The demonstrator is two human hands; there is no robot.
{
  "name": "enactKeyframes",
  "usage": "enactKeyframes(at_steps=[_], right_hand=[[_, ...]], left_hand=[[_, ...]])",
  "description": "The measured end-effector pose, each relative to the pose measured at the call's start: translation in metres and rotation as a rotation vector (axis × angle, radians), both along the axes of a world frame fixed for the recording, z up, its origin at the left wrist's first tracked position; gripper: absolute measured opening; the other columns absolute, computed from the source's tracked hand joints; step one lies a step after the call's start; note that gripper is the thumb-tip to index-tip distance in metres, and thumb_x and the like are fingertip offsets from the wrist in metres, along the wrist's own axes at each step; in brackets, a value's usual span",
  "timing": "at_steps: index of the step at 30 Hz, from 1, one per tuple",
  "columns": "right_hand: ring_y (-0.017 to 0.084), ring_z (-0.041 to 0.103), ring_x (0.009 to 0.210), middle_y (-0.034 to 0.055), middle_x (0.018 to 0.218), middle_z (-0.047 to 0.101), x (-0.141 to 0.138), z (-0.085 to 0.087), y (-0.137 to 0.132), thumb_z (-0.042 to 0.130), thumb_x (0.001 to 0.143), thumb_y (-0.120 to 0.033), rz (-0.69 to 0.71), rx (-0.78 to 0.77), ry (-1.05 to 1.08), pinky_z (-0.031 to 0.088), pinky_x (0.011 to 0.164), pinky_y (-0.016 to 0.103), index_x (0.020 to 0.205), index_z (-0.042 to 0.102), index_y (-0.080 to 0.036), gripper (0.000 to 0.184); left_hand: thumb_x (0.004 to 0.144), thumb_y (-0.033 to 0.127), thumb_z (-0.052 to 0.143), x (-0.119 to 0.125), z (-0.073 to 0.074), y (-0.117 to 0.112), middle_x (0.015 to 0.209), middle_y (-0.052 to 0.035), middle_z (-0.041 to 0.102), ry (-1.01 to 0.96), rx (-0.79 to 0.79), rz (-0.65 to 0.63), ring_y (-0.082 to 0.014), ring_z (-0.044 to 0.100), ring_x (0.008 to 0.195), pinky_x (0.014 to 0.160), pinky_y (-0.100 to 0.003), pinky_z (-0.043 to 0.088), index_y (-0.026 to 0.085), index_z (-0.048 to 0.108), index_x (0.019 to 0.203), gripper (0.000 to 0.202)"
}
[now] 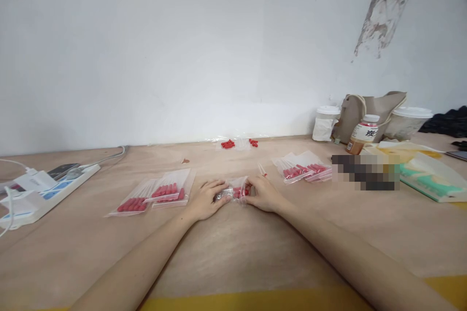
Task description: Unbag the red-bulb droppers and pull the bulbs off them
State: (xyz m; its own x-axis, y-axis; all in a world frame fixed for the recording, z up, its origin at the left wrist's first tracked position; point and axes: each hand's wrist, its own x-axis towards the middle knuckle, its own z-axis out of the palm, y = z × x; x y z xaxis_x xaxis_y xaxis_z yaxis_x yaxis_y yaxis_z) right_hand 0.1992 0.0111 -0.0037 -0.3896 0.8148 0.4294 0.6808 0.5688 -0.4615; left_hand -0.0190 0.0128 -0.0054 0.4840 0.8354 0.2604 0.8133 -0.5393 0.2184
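Between my hands lies a small clear plastic bag (239,193) with several red pieces inside. My left hand (206,199) is closed on the bag's left end, thumb in front and fingers curved over the back. On the right end, the thumb and fingers of my right hand (267,194) pinch the bag's edge. My fingers cover part of both ends. Just behind my right hand lie thin white sticks (261,170) with red on them. To the left are zip bags (160,192) of red-handled white sticks, and similar bags (302,167) lie to the right.
Loose red pieces (228,144) lie on clear plastic by the wall. A power strip (54,192) with cables is at the left. At the right stand a bottle (363,133), lidded cups (326,124) and a beige bag (375,104), with a green-and-white packet (434,180) in front.
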Motion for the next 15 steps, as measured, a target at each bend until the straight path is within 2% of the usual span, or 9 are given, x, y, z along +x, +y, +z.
enactKeyframes(at_steps=[2,6,11,15], right_hand=[[0.015,0.054,0.072,0.0001,0.072,0.061,-0.001,0.002,-0.001,0.065,0.063,-0.027,0.001,0.026,0.019,0.038,0.068,0.027,0.073,0.057,-0.019,0.016],[0.012,0.054,0.067,-0.0011,0.069,0.06,0.004,0.004,-0.004,0.06,0.065,-0.021,0.087,0.039,0.104,0.04,0.063,0.024,0.074,0.056,-0.019,0.01],[0.011,0.056,0.067,0.0001,0.075,0.059,0.015,-0.002,-0.002,0.057,0.063,-0.015,0.176,-0.017,0.239,0.045,0.062,0.023,0.076,0.056,-0.017,0.014],[0.012,0.059,0.069,0.0026,0.077,0.062,0.024,0.002,0.005,0.059,0.064,-0.019,0.158,-0.13,0.42,0.048,0.064,0.026,0.076,0.058,-0.016,0.013]], left_hand=[[0.082,0.056,0.037,0.0,-0.001,0.0,0.129,-0.0005,0.046,-0.003,0.002,-0.001,-0.0205,0.037,0.122,0.104,-0.039,0.023,0.03,0.048,0.122,0.049],[0.083,0.056,0.036,-0.001,-0.001,0.0,0.13,-0.0003,0.045,0.005,-0.008,0.002,-0.0203,0.036,0.123,0.105,-0.039,0.022,0.03,0.047,0.122,0.049],[0.083,0.056,0.035,-0.002,0.001,0.0,0.132,-0.0007,0.044,0.033,-0.013,0.01,-0.0207,0.035,0.123,0.105,-0.04,0.021,0.029,0.046,0.124,0.05],[0.083,0.056,0.035,-0.005,-0.001,-0.001,0.132,-0.0012,0.043,0.062,0.002,0.047,-0.0215,0.034,0.124,0.104,-0.042,0.02,0.029,0.044,0.125,0.051]])
